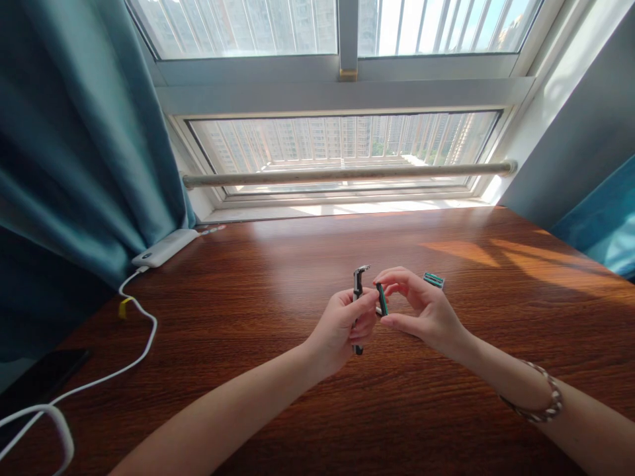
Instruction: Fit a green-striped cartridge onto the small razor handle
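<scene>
My left hand [347, 324] is closed around a black and silver razor handle [358, 281], held upright with its angled neck above the fist and its dark end below. Just to the right, my right hand [424, 305] pinches a small black razor cartridge with a green strip [381, 299] by its ends, between thumb and fingers. The left fingertips are close against this cartridge; whether they touch it I cannot tell. Behind the right hand, a green and dark cartridge pack [434, 281] lies on the table.
The brown wooden table [268, 264] runs up to a window with a horizontal rail [347, 175]. On the left are a white power bank [166, 248], its white cable [153, 324], a dark flat device [49, 377] and a blue curtain [94, 132].
</scene>
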Available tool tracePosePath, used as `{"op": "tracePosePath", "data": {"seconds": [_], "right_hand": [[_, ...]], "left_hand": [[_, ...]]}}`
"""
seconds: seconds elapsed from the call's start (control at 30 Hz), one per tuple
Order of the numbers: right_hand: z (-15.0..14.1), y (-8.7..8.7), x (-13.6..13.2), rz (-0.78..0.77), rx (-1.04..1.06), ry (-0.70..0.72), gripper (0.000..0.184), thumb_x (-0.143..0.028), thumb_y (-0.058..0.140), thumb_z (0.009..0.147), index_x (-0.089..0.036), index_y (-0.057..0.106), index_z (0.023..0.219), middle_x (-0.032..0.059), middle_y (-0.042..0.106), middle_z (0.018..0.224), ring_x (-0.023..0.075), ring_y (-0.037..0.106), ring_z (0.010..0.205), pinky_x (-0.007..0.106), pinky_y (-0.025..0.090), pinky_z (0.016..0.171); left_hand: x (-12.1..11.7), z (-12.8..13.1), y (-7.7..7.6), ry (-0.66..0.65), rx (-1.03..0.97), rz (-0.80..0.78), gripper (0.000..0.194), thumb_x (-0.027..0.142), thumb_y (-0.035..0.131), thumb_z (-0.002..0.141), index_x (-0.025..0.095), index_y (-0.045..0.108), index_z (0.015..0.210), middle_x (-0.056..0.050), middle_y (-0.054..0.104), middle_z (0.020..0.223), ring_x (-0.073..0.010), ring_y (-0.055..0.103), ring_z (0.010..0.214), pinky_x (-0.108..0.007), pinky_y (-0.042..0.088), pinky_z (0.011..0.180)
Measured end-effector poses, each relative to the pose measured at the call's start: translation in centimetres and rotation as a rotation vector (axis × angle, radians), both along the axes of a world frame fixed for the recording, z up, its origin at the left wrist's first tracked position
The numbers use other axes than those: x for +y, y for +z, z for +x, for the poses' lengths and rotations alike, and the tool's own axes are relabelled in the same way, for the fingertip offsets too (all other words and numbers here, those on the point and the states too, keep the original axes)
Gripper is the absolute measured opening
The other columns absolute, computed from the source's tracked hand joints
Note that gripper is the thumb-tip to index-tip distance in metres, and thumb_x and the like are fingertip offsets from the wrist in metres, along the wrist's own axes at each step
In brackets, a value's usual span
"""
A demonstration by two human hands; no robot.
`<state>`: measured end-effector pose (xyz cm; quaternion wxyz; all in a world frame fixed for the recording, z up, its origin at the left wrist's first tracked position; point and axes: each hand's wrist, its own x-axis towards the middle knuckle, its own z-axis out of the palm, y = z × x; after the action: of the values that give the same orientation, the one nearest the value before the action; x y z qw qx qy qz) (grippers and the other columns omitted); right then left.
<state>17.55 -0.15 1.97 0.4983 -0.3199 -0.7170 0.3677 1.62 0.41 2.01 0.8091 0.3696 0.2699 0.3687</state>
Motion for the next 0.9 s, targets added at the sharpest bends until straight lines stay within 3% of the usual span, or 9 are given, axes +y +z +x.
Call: {"op": "tracePosePath", "data": {"seconds": [0.7, 0.8, 0.9], "right_hand": [[0.22, 0.86, -0.30, 0.043, -0.024, 0.014, 0.040, -0.025, 0.072, 0.066, -0.021, 0.057, 0.103, 0.0063, 0.057, 0.097, 0.0198, 0.052, 0.091, 0.033, 0.042, 0.081], [0.19, 0.67, -0.18, -0.064, 0.114, 0.051, 0.042, -0.024, 0.074, 0.064, -0.023, 0.058, 0.103, 0.0053, 0.058, 0.099, 0.0200, 0.052, 0.094, 0.034, 0.041, 0.084], [0.09, 0.57, -0.14, -0.295, 0.396, 0.156, 0.038, -0.029, 0.070, 0.068, -0.025, 0.059, 0.104, 0.0034, 0.061, 0.100, 0.0182, 0.054, 0.094, 0.035, 0.039, 0.089]], "left_hand": [[-0.31, -0.27, 0.11, -0.059, -0.050, 0.030, 0.029, 0.035, 0.055, 0.079, 0.013, 0.045, 0.063, 0.009, 0.025, 0.042, -0.0018, 0.015, 0.035, -0.017, 0.009, 0.036], [-0.31, -0.24, 0.09, -0.028, -0.033, 0.127, 0.028, 0.041, 0.053, 0.079, 0.014, 0.050, 0.072, 0.008, 0.029, 0.045, -0.0028, 0.017, 0.037, -0.018, 0.012, 0.037], [-0.34, -0.30, 0.30, 0.041, 0.035, 0.331, 0.036, 0.048, 0.044, 0.082, 0.013, 0.055, 0.085, 0.006, 0.034, 0.048, -0.0053, 0.024, 0.041, -0.020, 0.018, 0.041]]}}
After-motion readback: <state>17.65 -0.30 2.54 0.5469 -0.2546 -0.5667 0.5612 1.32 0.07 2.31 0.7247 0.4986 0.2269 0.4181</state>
